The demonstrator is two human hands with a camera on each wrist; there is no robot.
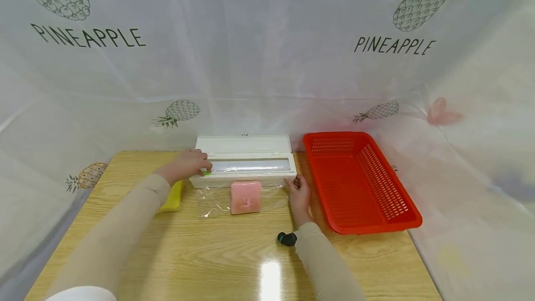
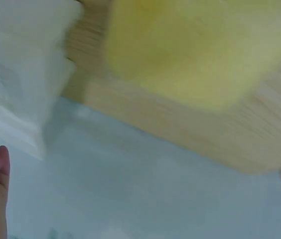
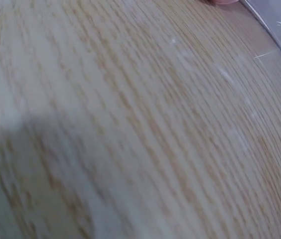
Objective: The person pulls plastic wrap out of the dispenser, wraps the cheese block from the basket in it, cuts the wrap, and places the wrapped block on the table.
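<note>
A white cling film dispenser (image 1: pixel 246 178) stands at the back of the table with its lid (image 1: pixel 243 144) raised. Clear film (image 1: pixel 215 202) runs from its front over the wood, and a pink sponge (image 1: pixel 245 198) lies on the film. My left hand (image 1: pixel 185 165) reaches over the dispenser's left end, its fingertips at a small green slider (image 1: pixel 205 173). In the left wrist view the fingers (image 2: pixel 1 167) look apart. My right hand (image 1: pixel 299 194) holds the dispenser's front right corner beside the film's edge; its fingertips are partly hidden. A fingertip (image 3: pixel 223 1) shows near the film in the right wrist view.
A yellow sponge (image 1: pixel 172 198) lies partly under my left forearm. To the right, a red plastic basket (image 1: pixel 365 192) reaches past the table's edge. Behind the wooden table (image 1: pixel 217 254) hangs a white pineapple-print curtain (image 1: pixel 251 73).
</note>
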